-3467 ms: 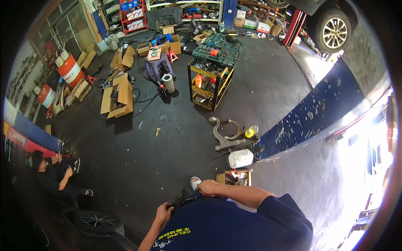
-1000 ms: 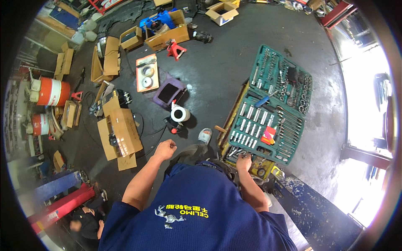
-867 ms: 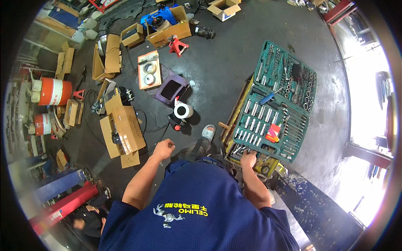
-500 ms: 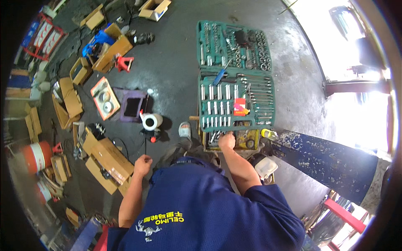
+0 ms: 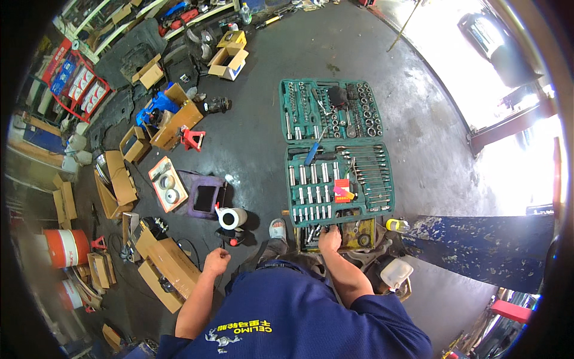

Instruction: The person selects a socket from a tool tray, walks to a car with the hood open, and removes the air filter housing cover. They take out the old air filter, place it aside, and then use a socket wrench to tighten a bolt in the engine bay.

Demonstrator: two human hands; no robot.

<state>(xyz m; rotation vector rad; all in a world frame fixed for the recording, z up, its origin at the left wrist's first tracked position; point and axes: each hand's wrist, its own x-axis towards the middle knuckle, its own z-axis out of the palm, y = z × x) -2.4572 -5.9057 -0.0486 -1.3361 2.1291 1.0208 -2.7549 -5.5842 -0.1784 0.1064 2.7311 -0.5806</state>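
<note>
My right hand (image 5: 329, 239) reaches into a yellow tray (image 5: 372, 244) of loose metal tools, just below the near edge of a green socket set case (image 5: 339, 143). Its fingers are curled among the tools; what they grip is too small to make out. Sockets, ratchets and spanners fill the open case. A blue-handled screwdriver (image 5: 311, 154) and a red packet (image 5: 342, 190) lie on top. Over the floor at the left hangs my left hand (image 5: 216, 261), fingers curled together, with their contents hidden. It is nearest to a white round container (image 5: 231, 218) and an opened cardboard box (image 5: 170, 263).
A chipped blue beam (image 5: 472, 248) runs off to the right, with a yellow-capped bottle (image 5: 397, 225) by its end. A white jug (image 5: 396, 273) stands beside my right forearm. Leftward are a purple tray (image 5: 192, 197), a red jack stand (image 5: 191, 138) and several cardboard boxes.
The view has tilted, so the whole scene sits lower and more of the far floor shows. My right hand stays in the yellow tray; my left hand remains curled beside the cardboard box.
</note>
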